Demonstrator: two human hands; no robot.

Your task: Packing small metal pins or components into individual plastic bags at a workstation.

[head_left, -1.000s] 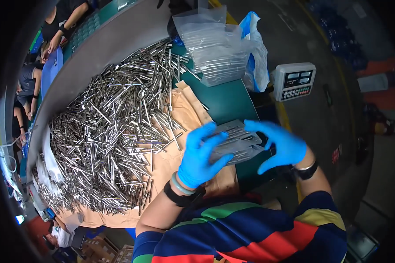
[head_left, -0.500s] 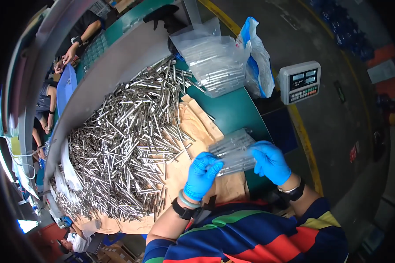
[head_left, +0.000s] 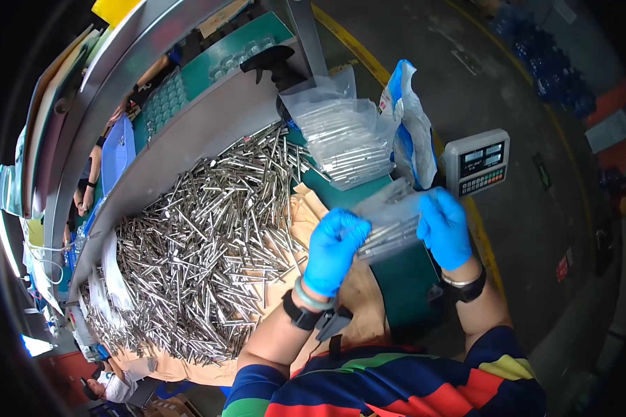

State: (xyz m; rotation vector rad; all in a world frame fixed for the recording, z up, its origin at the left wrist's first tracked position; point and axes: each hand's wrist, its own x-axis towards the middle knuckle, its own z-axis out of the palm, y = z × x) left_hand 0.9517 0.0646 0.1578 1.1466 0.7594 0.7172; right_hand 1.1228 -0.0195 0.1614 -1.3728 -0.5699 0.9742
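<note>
Between my hands hangs a clear plastic bag [head_left: 389, 233] with several slim metal rods inside. My left hand [head_left: 332, 249], in a blue glove, pinches the bag's left side. At its right side, my right hand [head_left: 444, 228], gloved the same way, grips the plastic with curled fingers. Just beyond the held bag, a stack of filled clear bags [head_left: 341, 139] lies on the green table [head_left: 407, 292]. To the left of my hands spreads a large heap of loose silvery metal rods [head_left: 202, 243] on brown paper [head_left: 358, 292].
A counting scale display [head_left: 475, 163] stands at the right beyond the table edge. Beside the stacked bags is a blue and white plastic sack [head_left: 410, 125]. A black spray-type handle [head_left: 271, 64] rises behind a grey metal barrier [head_left: 188, 118]. Other people work past it, near a blue tray [head_left: 118, 153].
Both hands have lifted the bag and carried it away from my body, toward the stacked bags. The view has shifted slightly, and the grip on both sides stays.
</note>
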